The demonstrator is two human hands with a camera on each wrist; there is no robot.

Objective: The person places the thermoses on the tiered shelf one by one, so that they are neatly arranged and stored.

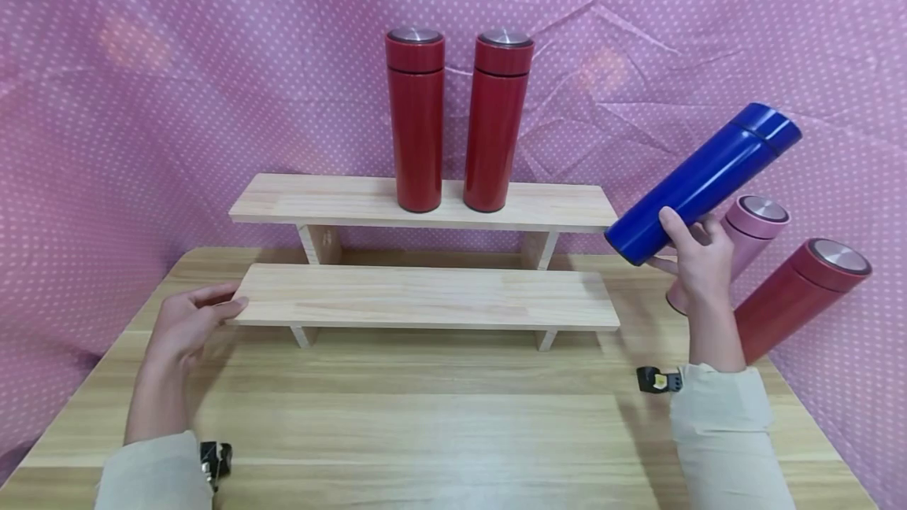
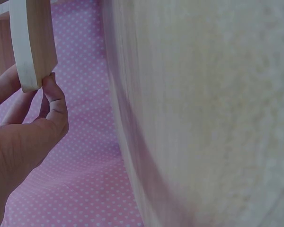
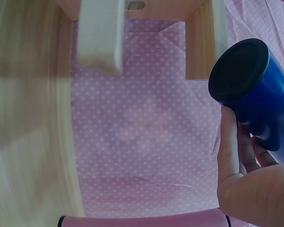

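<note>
My right hand (image 1: 700, 258) grips a blue thermos bottle (image 1: 697, 183) near its lower end, holding it tilted in the air with the lid up and to the right. The bottle's dark base (image 3: 240, 71) faces the two-tier wooden shelf in the right wrist view. With thumb and fingers, my left hand (image 1: 186, 327) pinches the left end of the shelf's lower board (image 1: 425, 296); the left wrist view shows the fingertips on both faces of the board end (image 2: 34, 52). Two red thermos bottles (image 1: 416, 124) stand upright on the upper board (image 1: 319, 197).
Right of the shelf, a pink thermos bottle (image 1: 757, 219) stands partly behind my right hand. A red thermos bottle (image 1: 804, 297) is nearer, partly covered by my wrist. The shelf stands on a wooden table (image 1: 425, 415), with a pink dotted cloth (image 1: 248, 61) hanging behind.
</note>
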